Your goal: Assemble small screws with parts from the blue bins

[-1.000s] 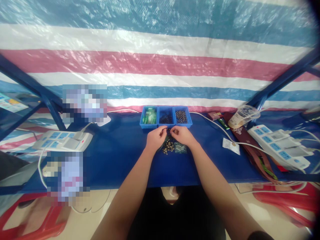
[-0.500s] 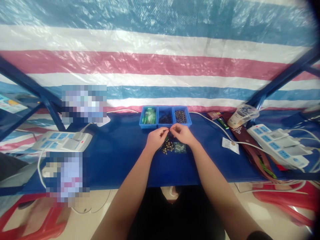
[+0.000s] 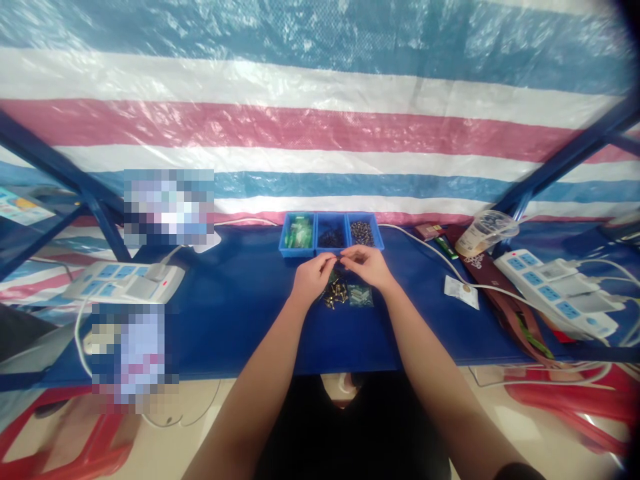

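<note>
My left hand [image 3: 314, 275] and my right hand [image 3: 367, 264] meet fingertip to fingertip in front of the blue bins. Both are closed in a pinch; whatever lies between the fingertips is too small to make out. Under them on the blue table lies a pile of brass-coloured metal pieces [image 3: 338, 292]. Beside it, below my right hand, is a clear bag of small light-coloured parts [image 3: 360, 295]. Behind the hands, the left bin holds green packets [image 3: 299, 232], the middle one small dark parts [image 3: 331, 238], and the right one small metal parts [image 3: 362, 233].
White power strips lie at the left [image 3: 127, 282] and right [image 3: 555, 290] of the blue table [image 3: 225, 320]. A tilted plastic cup [image 3: 485, 232], a brown strap bag [image 3: 483, 273] and a white packet [image 3: 461, 291] lie at the right. A striped sheet [image 3: 320, 127] hangs behind.
My right hand has shifted slightly, its fingers lifting and spreading a little at the pinch. My left hand stays nearly in place.
</note>
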Action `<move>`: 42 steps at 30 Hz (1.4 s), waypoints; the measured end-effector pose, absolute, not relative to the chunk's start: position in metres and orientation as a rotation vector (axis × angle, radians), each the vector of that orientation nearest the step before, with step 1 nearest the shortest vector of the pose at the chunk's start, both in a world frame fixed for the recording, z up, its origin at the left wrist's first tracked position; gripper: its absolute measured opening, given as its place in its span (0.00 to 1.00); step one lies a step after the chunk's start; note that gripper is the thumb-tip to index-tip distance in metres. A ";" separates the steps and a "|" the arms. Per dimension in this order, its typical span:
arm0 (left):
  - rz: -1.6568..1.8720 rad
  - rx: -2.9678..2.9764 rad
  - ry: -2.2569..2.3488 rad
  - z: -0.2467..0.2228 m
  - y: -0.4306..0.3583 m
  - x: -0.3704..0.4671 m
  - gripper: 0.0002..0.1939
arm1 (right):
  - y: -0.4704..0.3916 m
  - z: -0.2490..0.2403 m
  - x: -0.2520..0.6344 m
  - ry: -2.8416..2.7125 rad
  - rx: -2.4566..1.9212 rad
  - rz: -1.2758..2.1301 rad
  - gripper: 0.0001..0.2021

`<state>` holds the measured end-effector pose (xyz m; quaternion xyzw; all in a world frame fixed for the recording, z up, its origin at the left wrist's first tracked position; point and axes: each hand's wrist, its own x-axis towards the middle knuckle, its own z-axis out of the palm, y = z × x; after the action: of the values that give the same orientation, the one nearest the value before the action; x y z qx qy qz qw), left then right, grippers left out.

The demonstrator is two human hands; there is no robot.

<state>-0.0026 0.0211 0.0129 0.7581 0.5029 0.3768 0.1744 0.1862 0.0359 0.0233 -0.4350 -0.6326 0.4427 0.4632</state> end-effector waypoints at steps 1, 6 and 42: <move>1.062 2.147 1.427 0.014 0.021 -0.003 0.14 | 0.036 0.023 0.186 -1.544 -1.066 1.089 0.16; 1.076 2.113 1.442 0.014 0.020 -0.002 0.15 | 0.037 0.021 0.186 -1.498 -1.054 1.106 0.15; 1.076 2.089 1.422 0.012 0.021 -0.002 0.14 | 0.037 0.022 0.188 -1.512 -1.024 1.153 0.16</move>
<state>-0.0017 0.0209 0.0119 0.7458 0.5077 0.3842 0.1959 0.1880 0.0373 0.0219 -0.4182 -0.6175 0.4708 0.4714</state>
